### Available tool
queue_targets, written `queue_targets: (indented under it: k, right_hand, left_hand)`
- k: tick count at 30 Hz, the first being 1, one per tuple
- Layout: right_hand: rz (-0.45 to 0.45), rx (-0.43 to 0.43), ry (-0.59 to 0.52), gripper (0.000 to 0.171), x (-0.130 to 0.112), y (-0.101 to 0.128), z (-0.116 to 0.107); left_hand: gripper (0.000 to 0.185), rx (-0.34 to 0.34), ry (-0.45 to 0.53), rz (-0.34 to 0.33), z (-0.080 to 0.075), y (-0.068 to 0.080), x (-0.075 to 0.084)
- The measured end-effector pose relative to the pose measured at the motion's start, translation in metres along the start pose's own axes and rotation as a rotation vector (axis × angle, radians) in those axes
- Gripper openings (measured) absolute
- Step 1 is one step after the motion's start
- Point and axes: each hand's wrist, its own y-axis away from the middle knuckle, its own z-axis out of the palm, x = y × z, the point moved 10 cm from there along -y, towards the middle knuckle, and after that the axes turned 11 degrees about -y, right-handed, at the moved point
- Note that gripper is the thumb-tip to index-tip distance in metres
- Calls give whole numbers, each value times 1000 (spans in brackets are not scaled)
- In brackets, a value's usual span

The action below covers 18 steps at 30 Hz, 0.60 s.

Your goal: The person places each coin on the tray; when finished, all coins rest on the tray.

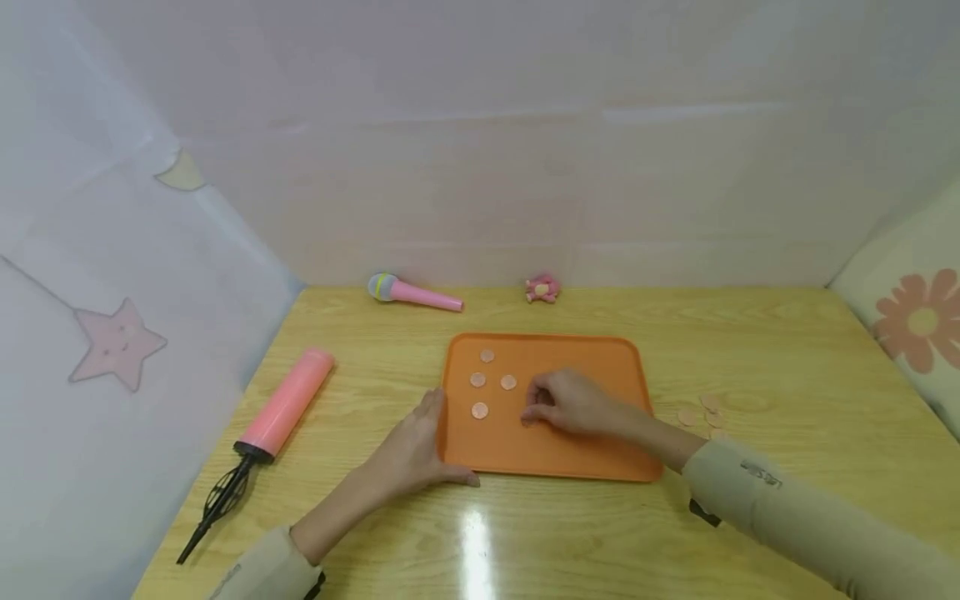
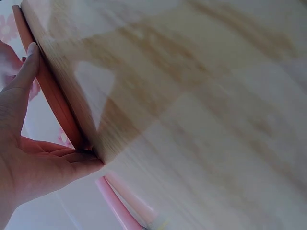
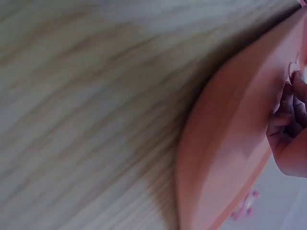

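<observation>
Lying farthest left is a pink cylinder (image 1: 288, 404); next, the left hand (image 1: 408, 450), thumb and fingers apart, touches the near-left corner of an orange tray (image 1: 607, 358); four copper discs (image 1: 478, 380) lie in its left half, the right hand (image 1: 573, 402) pinches another disc (image 3: 292, 69) mid-tray, and loose discs (image 1: 712, 419) rest on the table (image 1: 765, 350) at right

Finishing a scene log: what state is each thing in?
Orange rectangular tray: flat, face up.
Four round coppery discs: lying apart on it.
Matching discs right of tray: loosely clustered.
Left hand: touching tray edges.
Right hand: pinching a disc.
Pink, grey-headed toy microphone: lying down.
Pink cylinder with black handle: lying down.
Small pink figure: posture unclear.
</observation>
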Motion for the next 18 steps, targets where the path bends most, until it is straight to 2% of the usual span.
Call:
queue_targets:
  k: [3,5,9,11,13,16,18]
  right_hand:
    - [-38,-36,96,17,-9,-13,18]
    - [-64,-36,136,18,-13,-14,22]
    - [-63,13,111,19,-10,-7,9]
    - [-65,80,83,18,-2,5,-12]
    - [-36,161,67,17,13,23,-44]
    - [26,258,59,24,42,64,-99]
    - [113,265,65,31,65,96,-131]
  left_hand:
    - [137,9,8,0,0,0,-3]
    - [136,10,7,5,2,-1,-2]
    - [137,11,13,5,2,-2,2]
    - [138,13,17,4,2,-2,4]
    - [138,12,21,7,2,-3,6]
    - [138,6,15,12,3,-5,9]
    - [138,2,11,17,3,-6,10]
